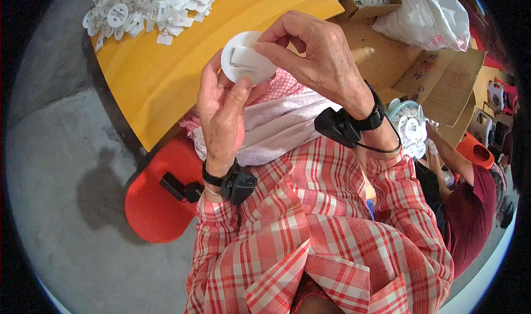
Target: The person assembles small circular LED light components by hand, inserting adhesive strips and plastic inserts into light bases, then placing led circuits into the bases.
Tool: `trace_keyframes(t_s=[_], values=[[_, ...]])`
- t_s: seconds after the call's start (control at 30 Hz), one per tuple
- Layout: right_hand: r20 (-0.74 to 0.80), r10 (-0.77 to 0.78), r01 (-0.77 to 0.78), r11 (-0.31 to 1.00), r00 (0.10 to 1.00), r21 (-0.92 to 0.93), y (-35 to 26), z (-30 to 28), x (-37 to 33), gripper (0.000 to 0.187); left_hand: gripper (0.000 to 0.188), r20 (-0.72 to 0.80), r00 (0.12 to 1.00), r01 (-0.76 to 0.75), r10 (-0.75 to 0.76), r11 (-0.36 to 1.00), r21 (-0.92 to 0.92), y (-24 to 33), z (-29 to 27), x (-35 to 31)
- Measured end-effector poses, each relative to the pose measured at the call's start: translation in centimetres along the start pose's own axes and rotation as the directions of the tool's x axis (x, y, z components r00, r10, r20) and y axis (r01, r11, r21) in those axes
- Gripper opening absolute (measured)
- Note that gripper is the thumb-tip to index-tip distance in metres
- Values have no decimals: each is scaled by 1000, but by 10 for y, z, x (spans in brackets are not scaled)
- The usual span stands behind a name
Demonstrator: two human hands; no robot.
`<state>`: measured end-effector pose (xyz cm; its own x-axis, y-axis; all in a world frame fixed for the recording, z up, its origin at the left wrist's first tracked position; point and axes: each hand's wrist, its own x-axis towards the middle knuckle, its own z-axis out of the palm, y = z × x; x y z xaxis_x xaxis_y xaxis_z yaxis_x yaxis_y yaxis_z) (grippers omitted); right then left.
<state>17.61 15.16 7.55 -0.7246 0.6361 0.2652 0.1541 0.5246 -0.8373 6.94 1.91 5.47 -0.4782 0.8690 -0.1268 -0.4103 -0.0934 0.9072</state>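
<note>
A white round plastic disc [245, 74] with a raised rectangular piece and a slot is held up in front of me, above the near edge of the table. The fingers and thumb of my left hand [222, 112] grip it from below and the left side. At its upper right edge, my right hand [318, 54] pinches with thumb and forefinger. Whether a separate small part sits in that pinch is hidden by the fingers. Pink and white cloth [276, 120] lies across my lap under the hands.
Many loose white plastic pieces [149, 9] lie heaped on the yellow wooden table [166, 76]. To the right are a cardboard box [448, 84], a white plastic bag [428, 21] and a tub of white discs [410, 128]. Another person [470, 220] sits there. A red seat [157, 203] stands at left.
</note>
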Motion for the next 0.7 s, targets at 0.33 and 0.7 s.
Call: trace_keyframes(t_s=[0.33, 0.7], values=[[30, -78, 79, 996, 996, -42, 3, 0, 2, 16, 43, 16, 1000, -26, 25, 997, 67, -2, -4, -1], [34, -134, 137, 986, 990, -95, 10, 1, 2, 14, 44, 26, 999, -22, 21, 998, 62, 2, 0, 0]])
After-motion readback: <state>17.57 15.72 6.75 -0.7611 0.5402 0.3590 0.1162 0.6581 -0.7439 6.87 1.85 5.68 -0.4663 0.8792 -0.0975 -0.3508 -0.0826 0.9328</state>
